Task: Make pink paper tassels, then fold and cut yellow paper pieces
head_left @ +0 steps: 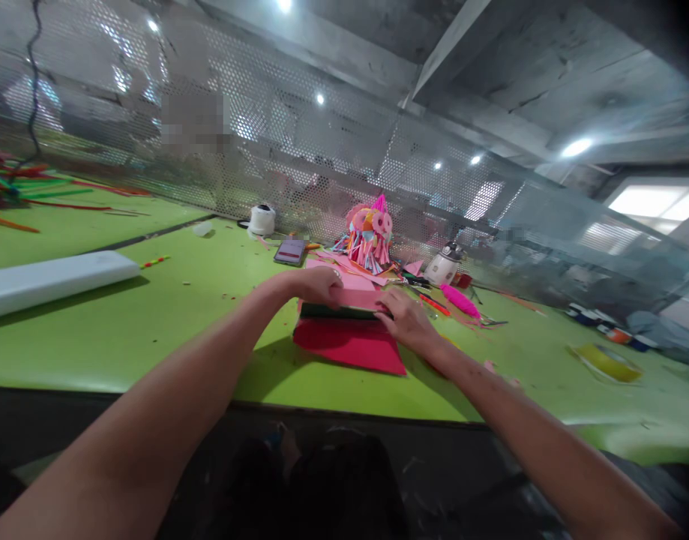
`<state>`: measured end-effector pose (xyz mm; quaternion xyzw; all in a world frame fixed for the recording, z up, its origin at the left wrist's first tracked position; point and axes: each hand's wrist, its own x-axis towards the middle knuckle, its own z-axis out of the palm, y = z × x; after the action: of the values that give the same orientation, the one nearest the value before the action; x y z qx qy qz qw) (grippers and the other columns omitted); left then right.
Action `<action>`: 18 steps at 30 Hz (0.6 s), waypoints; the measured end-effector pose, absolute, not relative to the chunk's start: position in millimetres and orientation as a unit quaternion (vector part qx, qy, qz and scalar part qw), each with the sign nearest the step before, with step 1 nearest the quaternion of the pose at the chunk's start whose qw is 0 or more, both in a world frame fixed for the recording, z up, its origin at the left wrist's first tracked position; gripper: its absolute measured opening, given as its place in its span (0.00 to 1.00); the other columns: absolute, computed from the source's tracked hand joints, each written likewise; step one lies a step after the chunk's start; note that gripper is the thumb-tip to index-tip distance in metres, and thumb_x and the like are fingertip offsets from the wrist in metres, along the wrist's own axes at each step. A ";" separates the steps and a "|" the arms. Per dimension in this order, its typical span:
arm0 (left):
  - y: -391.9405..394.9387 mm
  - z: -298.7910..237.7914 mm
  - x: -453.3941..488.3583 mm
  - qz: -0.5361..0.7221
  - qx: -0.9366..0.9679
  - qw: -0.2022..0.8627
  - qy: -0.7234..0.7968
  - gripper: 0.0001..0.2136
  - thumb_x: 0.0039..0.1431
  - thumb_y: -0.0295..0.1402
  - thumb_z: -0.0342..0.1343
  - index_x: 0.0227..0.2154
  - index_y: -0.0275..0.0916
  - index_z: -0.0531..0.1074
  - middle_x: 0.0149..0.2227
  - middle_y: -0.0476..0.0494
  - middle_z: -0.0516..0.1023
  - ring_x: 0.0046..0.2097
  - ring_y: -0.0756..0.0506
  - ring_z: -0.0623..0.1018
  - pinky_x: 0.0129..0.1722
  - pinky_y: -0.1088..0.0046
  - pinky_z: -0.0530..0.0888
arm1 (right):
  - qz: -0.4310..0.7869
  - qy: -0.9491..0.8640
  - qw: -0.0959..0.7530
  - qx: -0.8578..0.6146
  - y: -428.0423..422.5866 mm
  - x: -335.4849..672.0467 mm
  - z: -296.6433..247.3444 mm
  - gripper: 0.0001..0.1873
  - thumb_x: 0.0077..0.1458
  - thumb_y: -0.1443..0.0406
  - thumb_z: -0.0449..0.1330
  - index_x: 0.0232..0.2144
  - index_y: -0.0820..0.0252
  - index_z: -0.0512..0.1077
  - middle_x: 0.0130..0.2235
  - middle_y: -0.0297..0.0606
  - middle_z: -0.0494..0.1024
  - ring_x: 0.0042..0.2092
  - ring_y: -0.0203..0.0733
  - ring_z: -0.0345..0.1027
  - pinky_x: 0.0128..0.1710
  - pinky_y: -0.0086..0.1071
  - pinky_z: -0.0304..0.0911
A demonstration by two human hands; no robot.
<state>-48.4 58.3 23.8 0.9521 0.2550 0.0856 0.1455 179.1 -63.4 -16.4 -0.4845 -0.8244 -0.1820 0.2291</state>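
Both hands are on a pink sheet, paper or felt, in the middle of the green table. My left hand is closed on its left part, the fingers partly hidden behind the wrist. At the right edge, my right hand pinches the sheet between thumb and fingers. A dark green strip shows along the sheet's near edge. Below it, a red sheet spreads toward the table's front edge. Just beyond the hands stands a pink, orange and white fringed paper craft.
A phone and a white roll lie behind my left hand. A long white box-like object is at left. To the right are a bright pink bundle, a white container and yellow tape. A perforated screen borders the table.
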 end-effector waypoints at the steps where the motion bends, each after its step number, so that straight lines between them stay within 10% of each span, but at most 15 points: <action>1: 60.3 22.6 -49.1 0.091 0.949 0.162 0.256 0.11 0.40 0.37 0.61 0.17 0.37 0.66 0.19 0.53 0.63 0.25 0.51 0.62 0.25 0.74 0.54 | -0.184 -0.827 0.231 -0.479 -63.3 178.3 -16.0 0.03 0.57 0.70 0.59 0.36 0.61 0.70 0.38 0.45 0.72 0.41 0.49 0.63 0.40 0.40 0.62; 18: 71.9 5.5 -56.5 0.048 0.909 0.303 0.283 0.17 0.39 0.47 0.64 0.23 0.36 0.75 0.21 0.51 0.69 0.27 0.49 0.65 0.26 0.74 0.58 | -0.210 -0.875 0.118 -0.420 -47.7 175.4 -12.7 0.07 0.55 0.69 0.63 0.28 0.61 0.67 0.31 0.39 0.69 0.33 0.42 0.60 0.32 0.34 0.52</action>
<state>-56.5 71.9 5.5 0.9087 0.2831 0.0476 0.3029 175.4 -47.7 -12.7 -0.4198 -0.8751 -0.2103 0.1175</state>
